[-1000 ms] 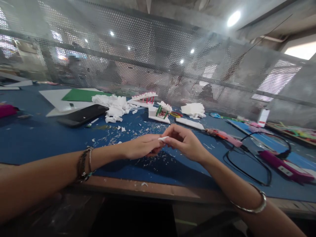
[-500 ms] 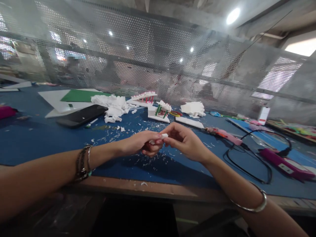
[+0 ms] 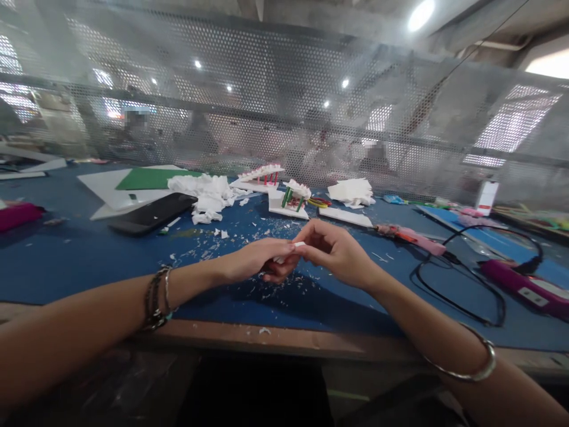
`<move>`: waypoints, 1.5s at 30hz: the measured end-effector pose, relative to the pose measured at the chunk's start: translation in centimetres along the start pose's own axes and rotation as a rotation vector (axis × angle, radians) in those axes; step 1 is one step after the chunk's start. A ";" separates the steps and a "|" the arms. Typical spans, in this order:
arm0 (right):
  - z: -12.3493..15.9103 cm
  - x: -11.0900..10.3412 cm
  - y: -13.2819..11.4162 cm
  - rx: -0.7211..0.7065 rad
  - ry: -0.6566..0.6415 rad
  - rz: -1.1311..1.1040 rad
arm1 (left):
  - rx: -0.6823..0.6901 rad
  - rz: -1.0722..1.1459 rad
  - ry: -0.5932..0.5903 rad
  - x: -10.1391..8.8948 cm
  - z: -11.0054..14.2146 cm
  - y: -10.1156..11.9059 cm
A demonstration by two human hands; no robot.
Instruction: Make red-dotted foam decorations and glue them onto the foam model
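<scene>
My left hand (image 3: pixel 258 261) and my right hand (image 3: pixel 335 252) meet above the blue table (image 3: pixel 66 255), near its front edge. Both pinch one small white piece (image 3: pixel 297 245) between thumb and fingertips. The fingers of both hands are curled shut around it. White crumbs (image 3: pixel 267 284) lie scattered on the mat right under the hands. Bracelets sit on my left wrist and a metal bangle on my right forearm.
A black phone (image 3: pixel 153 213) lies at the left, beside torn white scraps (image 3: pixel 204 191) and white and green sheets (image 3: pixel 142 178). Small foam models (image 3: pixel 288 201) stand behind the hands. A black cable (image 3: pixel 457 279) and pink tools (image 3: pixel 524 284) lie at the right. A perforated screen (image 3: pixel 284 107) closes the back.
The hands have stayed together on the white piece, the fingers shifting slightly along it. The view has drifted a little to the left.
</scene>
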State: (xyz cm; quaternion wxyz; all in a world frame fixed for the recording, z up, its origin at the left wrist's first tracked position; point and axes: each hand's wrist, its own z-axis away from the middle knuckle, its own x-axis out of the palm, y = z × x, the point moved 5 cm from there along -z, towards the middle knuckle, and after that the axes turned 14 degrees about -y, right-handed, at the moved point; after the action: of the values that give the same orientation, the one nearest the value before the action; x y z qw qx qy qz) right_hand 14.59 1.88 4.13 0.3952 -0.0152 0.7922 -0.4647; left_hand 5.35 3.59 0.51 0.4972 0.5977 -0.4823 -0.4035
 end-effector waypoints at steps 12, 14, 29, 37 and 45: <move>0.1 0.1 -0.2 -0.035 -0.067 -0.033 | -0.015 0.146 -0.070 0.1 0.3 -0.4; 0.1 0.1 -0.1 -0.028 -0.095 -0.072 | -0.020 0.128 -0.065 0.1 0.3 -0.4; 0.0 0.4 0.0 -0.005 -0.086 -0.158 | 0.012 0.059 0.000 -0.4 0.1 -0.4; 0.2 0.2 0.1 -0.010 -0.063 -0.176 | -0.051 -0.071 0.043 0.1 0.3 0.2; 0.0 0.5 0.2 0.028 -0.120 -0.206 | -0.032 -0.036 0.009 0.1 0.2 -0.1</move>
State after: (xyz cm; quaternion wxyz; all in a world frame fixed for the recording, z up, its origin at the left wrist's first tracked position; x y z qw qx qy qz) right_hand 14.31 1.82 3.64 0.3924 -0.1187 0.7547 -0.5122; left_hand 5.19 3.44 0.35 0.5017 0.6001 -0.4628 -0.4172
